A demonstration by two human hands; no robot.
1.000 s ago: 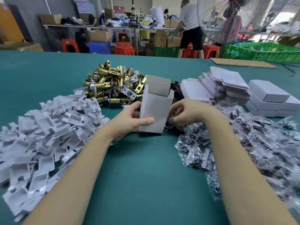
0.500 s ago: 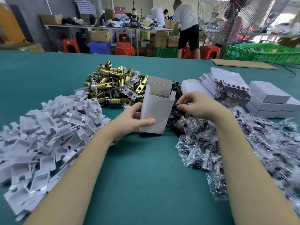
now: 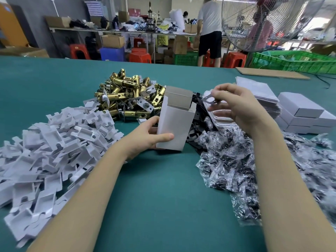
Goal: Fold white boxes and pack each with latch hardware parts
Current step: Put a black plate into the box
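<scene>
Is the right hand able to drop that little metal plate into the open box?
Probably yes. The right hand pinches the metal plate beside the white box, whose top is open; the left hand holds it upright, and nothing sits between them.

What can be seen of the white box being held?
The white box is a tall, thin cardboard carton, white outside and grey-brown inside. It stands upright on the green table, bottom closed as far as can be seen, top open with its lid flap and side flaps raised. The left hand grips its lower left side, thumb across the front. It sits between the brass latches and bagged parts. Contents cannot be seen.
</scene>
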